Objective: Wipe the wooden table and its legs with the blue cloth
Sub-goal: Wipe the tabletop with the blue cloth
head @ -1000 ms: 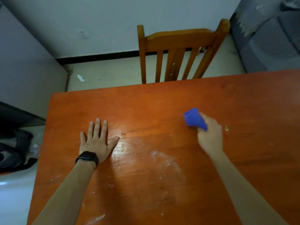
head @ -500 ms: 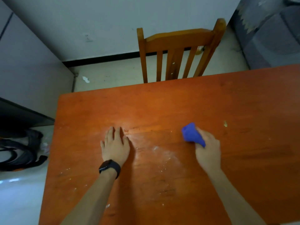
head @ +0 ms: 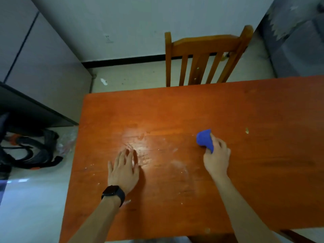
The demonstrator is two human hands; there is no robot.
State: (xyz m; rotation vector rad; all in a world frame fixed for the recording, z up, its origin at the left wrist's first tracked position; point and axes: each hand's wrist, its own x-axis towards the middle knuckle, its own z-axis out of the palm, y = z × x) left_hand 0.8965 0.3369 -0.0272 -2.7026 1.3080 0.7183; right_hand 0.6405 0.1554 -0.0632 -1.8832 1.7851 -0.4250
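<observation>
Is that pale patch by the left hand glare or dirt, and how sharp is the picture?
Head view: the patch on the wooden table beside the left hand is mostly glare, with whitish smears in it; that hand's fingers look slightly blurred, the blue cloth fairly sharp.

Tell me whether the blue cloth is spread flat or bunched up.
Bunched up. The blue cloth is a rounded wad on the table, with the right hand curling its fingers round the near side.
</observation>
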